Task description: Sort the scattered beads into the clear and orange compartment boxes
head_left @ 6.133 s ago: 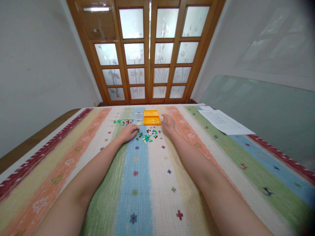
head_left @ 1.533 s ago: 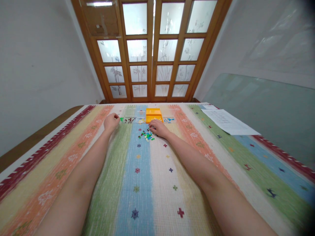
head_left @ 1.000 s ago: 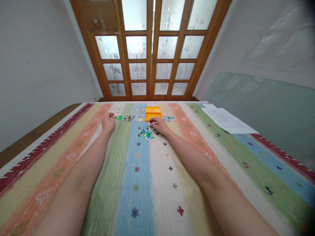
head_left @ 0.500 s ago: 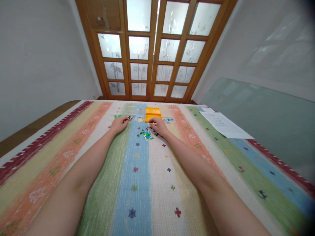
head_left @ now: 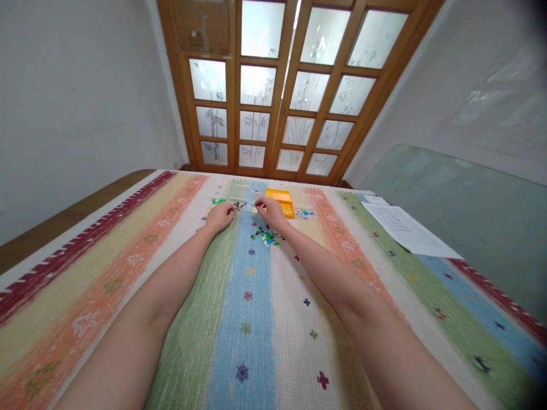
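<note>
My left hand [head_left: 221, 217] rests on the cloth, its fingers curled together beside a small group of dark brown pieces [head_left: 240, 205]. Whatever those fingers may hold is hidden. Beyond the loose pile of mixed green, blue, dark and pale pieces [head_left: 267, 236], my right hand [head_left: 272, 213] pinches with thumb and forefinger over some pale pieces [head_left: 253, 210]. Anything in that pinch is too small to name. Just behind it lies an open orange-yellow box [head_left: 278, 195]. Green pieces [head_left: 219, 201] sit past my left hand, and blue pieces [head_left: 305, 214] lie right of the box.
A striped, patterned tablecloth [head_left: 245, 347] covers the table. Printed white sheets [head_left: 408, 229] lie toward the right edge. A pale greenish panel [head_left: 465, 210] stands along the right wall, and wooden doors with frosted panes [head_left: 273, 108] close off the far side.
My right hand has moved left and slightly away, from beside the mixed pile to the pale pieces. The left hand keeps nearly the same place; the whole view has shifted and tilted a little.
</note>
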Action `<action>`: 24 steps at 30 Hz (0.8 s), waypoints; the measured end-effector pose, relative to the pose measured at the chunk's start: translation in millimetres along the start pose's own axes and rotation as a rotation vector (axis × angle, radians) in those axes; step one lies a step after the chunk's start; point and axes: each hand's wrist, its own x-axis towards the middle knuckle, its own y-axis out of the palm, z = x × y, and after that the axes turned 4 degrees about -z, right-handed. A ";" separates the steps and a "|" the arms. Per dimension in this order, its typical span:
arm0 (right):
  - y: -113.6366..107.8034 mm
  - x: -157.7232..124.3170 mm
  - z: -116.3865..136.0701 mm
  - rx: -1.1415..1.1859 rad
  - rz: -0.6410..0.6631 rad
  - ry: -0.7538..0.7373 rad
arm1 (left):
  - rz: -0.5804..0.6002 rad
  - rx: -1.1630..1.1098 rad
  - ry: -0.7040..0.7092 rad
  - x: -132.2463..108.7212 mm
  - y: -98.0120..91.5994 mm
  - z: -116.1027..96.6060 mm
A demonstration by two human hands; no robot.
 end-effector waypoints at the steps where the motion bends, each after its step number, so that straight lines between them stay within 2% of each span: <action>1: 5.0 6.4 0.9 -0.007 0.010 -0.010 | 0.008 -0.004 -0.005 -0.3 -0.3 -0.7; 7: 28.2 32.5 5.5 -0.114 0.043 -0.009 | 0.033 -0.014 0.012 -1.7 -2.8 -3.5; 16: 41.9 41.8 4.0 -0.165 0.066 0.017 | 0.021 0.066 0.112 -2.5 0.4 -7.9; 20: 33.3 44.3 2.7 -0.168 0.090 0.013 | 0.016 0.133 0.143 -6.3 -3.2 -14.2; 24: 3.4 34.0 -0.8 -0.181 0.100 -0.045 | 0.017 0.190 0.212 -10.3 -7.6 -18.3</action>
